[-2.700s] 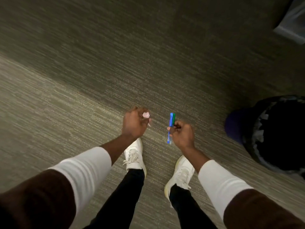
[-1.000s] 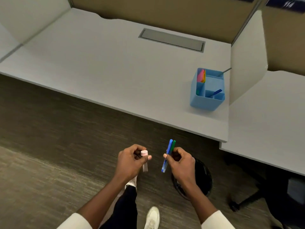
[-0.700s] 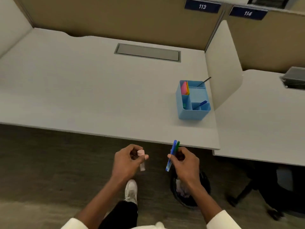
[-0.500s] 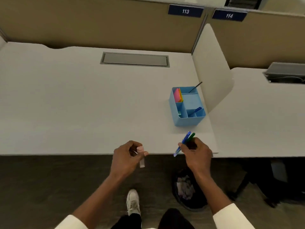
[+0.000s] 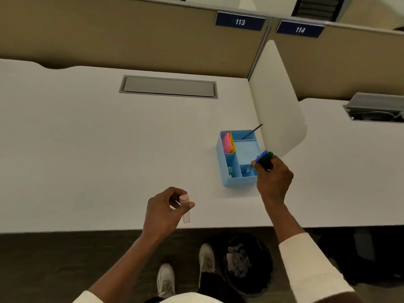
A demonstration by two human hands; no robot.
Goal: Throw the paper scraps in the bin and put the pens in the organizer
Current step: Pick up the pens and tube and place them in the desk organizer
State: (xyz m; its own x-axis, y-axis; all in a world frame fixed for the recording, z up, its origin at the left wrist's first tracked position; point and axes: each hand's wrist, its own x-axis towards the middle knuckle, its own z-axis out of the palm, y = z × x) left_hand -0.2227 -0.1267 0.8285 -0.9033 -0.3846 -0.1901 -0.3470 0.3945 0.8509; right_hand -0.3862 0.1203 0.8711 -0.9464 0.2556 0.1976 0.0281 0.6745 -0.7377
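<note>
A light blue organizer stands on the white desk near its right end. My right hand grips a blue pen and a green pen together, with their lower tips over the organizer's front right compartment. My left hand holds a pink-capped pen above the desk's front edge. A thin dark pen leans in the organizer's back compartment. On the floor under the desk edge stands a black bin with paper scraps inside.
Pink and orange sticky notes fill the organizer's left slot. A white divider panel rises right of the organizer, with a second desk beyond it. A grey cable hatch lies at the back. My shoes are on the carpet.
The view rose from the floor to the desk. My right hand moved forward and right with the two pens until they reached the organizer. My left hand stayed near the desk's front edge.
</note>
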